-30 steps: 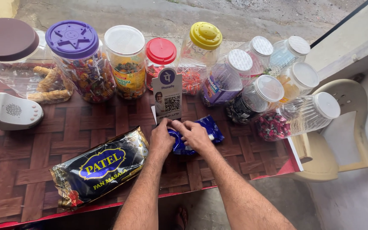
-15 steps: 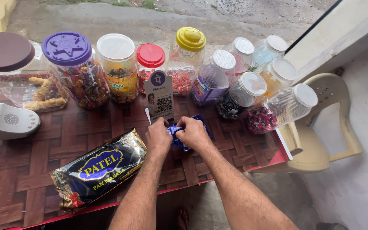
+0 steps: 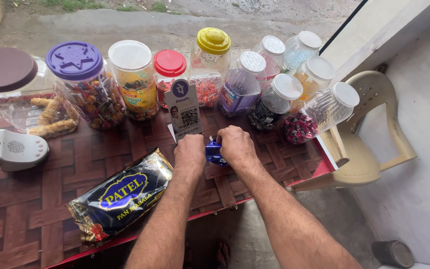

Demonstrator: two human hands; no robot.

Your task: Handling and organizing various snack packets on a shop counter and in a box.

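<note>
We have a small blue foil packet [image 3: 214, 152] on the tabletop [image 3: 36, 209], before the standing card [image 3: 184, 107]. Left hand [image 3: 190, 154] and right hand [image 3: 236, 147] fingers are clamped on its ends. It looks light, crinkly, slippery; best pinched at the edges.

A small blue packet [image 3: 214, 152] sits pinched between the left hand [image 3: 190, 152] and the right hand [image 3: 236, 145], both closed on it from either side. It is shiny, dark blue with a bit of white, and crumpled. Most of it is hidden by the fingers. It is at the front part of the brown woven-pattern table [image 3: 36, 209], just before the card stand.
</note>
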